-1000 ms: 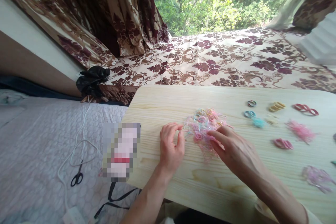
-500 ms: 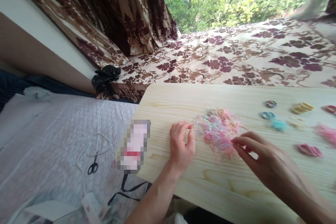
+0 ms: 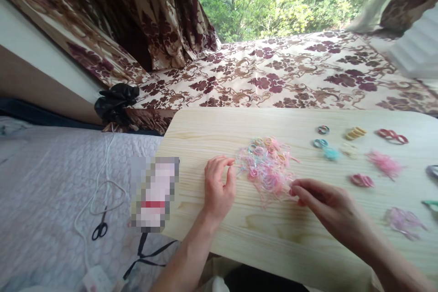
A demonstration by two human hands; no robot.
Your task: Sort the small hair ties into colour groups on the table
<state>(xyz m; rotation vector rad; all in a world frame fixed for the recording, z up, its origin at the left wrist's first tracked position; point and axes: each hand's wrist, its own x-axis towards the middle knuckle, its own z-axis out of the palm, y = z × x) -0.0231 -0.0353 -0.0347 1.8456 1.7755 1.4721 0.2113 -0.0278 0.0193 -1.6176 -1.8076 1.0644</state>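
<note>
A tangled pile of pink, white and pale blue shiny strands [image 3: 270, 169] lies on the table, with several coloured hair ties mixed into it. At its left edge rests my left hand [image 3: 219, 185], fingers loosely curved and thumb apart, holding nothing I can see. My right hand [image 3: 316, 194] is at the lower right edge of the pile, thumb and forefinger pinched together. What sits between those fingertips is too small and blurred to name; pink strands lie right beside them.
Right of the pile lie blue hair ties [image 3: 320, 143], a turquoise tuft [image 3: 331, 153], yellow ties [image 3: 356, 133], red ties [image 3: 392, 136], a pink tuft [image 3: 385, 163], pink ties [image 3: 362, 180] and lilac strands [image 3: 404, 222]. Scissors [image 3: 100, 231] lie on the bed [image 3: 51, 191] at left.
The view has shifted right, showing more of the table's right side. My right hand has turned and pulled slightly to the pile's lower right edge. The left hand keeps its pose.
</note>
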